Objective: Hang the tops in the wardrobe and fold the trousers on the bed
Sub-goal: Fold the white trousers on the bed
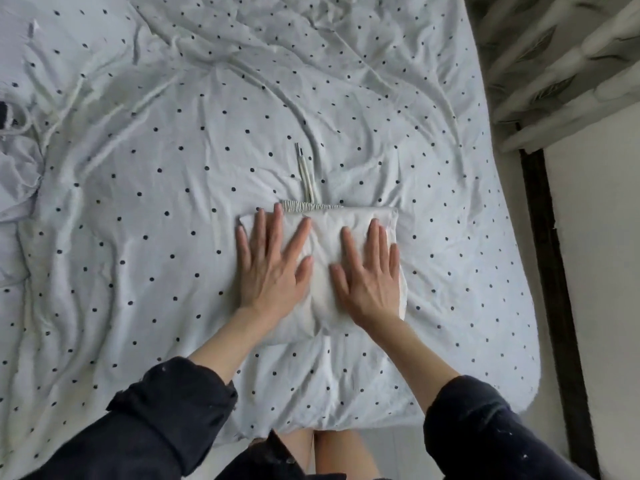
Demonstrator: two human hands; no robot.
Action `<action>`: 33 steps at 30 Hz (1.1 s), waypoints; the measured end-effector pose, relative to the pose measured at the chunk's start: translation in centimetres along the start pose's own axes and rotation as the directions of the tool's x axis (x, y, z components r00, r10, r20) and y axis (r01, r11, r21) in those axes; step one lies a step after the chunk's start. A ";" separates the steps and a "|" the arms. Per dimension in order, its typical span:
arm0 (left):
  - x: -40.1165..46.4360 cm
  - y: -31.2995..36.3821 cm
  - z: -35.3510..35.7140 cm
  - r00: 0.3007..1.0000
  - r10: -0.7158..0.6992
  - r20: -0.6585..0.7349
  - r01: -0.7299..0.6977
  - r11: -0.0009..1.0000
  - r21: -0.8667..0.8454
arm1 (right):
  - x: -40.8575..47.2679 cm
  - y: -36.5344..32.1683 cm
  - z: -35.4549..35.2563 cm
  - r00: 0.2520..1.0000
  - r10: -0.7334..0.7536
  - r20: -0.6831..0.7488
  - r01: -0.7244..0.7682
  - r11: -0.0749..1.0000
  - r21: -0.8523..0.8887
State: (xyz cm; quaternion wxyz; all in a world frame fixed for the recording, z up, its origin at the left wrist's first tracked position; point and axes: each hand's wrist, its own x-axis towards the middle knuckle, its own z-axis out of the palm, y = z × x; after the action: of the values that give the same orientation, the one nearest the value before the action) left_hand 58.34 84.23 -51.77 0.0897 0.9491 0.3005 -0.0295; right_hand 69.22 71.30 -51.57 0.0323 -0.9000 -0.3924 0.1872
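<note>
Under both flat, open hands (left hand (273, 268), right hand (369, 271), gripping nothing) lie folded trousers (323, 237); press evenly outward.

Trousers (323, 271): cream-white cloth, folded into a compact, puffy rectangle, lying flat on the bed (173, 202).
Waistband (311, 206): gathered elastic edge, showing along the far side of the fold, just beyond the fingertips of the left hand (273, 258).
Drawstring (306, 178): two cream cords with a metal tip, running straight out from the waistband, away from both palms.
Grip: left hand flat on the left half of the fold, right hand (370, 271) flat on the right half, fingers spread and straight, a ridge of cloth bulging between the two thumbs.
Bed: pale cover with dark dots, creased, dented under the pressed fold.
</note>
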 end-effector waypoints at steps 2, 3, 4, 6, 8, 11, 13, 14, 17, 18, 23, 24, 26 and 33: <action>1.0 -0.3 1.9 1.000 0.001 0.017 -0.001 1.000 0.026 | 0.9 0.1 1.7 0.998 0.007 -0.059 -0.008 1.000 -0.005; 1.0 -0.4 2.3 1.000 -0.001 0.011 0.000 0.999 0.045 | 0.9 0.0 2.1 0.995 0.007 -0.102 -0.009 1.000 -0.013; 1.2 -0.5 3.3 1.000 0.007 0.018 -0.008 0.998 0.061 | 1.2 0.1 3.1 0.991 0.004 -0.133 -0.009 0.999 -0.033; 1.3 -0.5 4.5 1.000 0.006 0.009 -0.006 0.997 0.071 | 1.8 0.4 4.5 0.983 -0.006 -0.182 -0.009 0.997 -0.080; 1.6 -0.6 5.6 1.000 0.003 0.011 -0.004 0.996 0.092 | 2.3 0.6 5.9 0.979 -0.009 -0.205 -0.014 0.993 -0.113; 1.9 -0.5 6.1 0.999 -0.012 0.041 0.007 0.993 0.117 | 2.7 0.8 6.8 0.976 -0.007 -0.216 -0.019 0.993 -0.118; 1.9 -0.6 6.0 0.997 -0.024 0.078 0.014 0.992 0.128 | 2.7 0.7 6.4 0.980 -0.003 -0.200 -0.017 0.995 -0.098; 1.9 -0.5 5.6 0.995 -0.021 0.092 0.009 0.992 0.130 | 2.5 0.7 5.9 0.982 -0.005 -0.187 -0.012 0.996 -0.087; 1.8 -0.9 4.1 0.993 0.023 0.118 -0.031 0.997 0.066 | 2.2 0.8 4.5 0.995 -0.021 -0.097 0.021 1.000 0.005; 1.7 -1.1 3.3 0.992 0.040 0.123 -0.044 0.999 0.028 | 1.9 1.0 3.8 0.997 -0.039 -0.070 0.042 0.998 0.052; 0.7 -1.5 -0.4 0.996 0.024 0.081 -0.015 0.993 -0.119 | -1.3 3.4 -0.2 0.988 0.051 -0.149 0.004 0.937 0.350; 0.9 -1.4 -1.3 0.997 0.019 0.073 -0.011 0.993 -0.118 | -2.4 3.8 -0.8 0.973 0.156 -0.168 -0.075 0.909 0.410; 2.5 -1.4 -2.5 0.996 0.053 0.067 -0.041 0.986 -0.163 | -4.4 4.3 -1.2 0.920 0.378 -0.100 -0.270 0.798 0.538; 9.8 0.8 -3.2 0.858 0.246 0.451 -0.184 0.967 -0.178 | -7.1 4.6 -1.0 0.406 0.362 0.839 -0.817 -0.267 0.511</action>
State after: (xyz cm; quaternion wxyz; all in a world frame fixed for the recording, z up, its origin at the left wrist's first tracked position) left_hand 66.81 89.69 -49.60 0.2232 0.9335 0.1631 -0.2286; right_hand 68.32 63.09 -49.37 0.3979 -0.6646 0.3429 0.5315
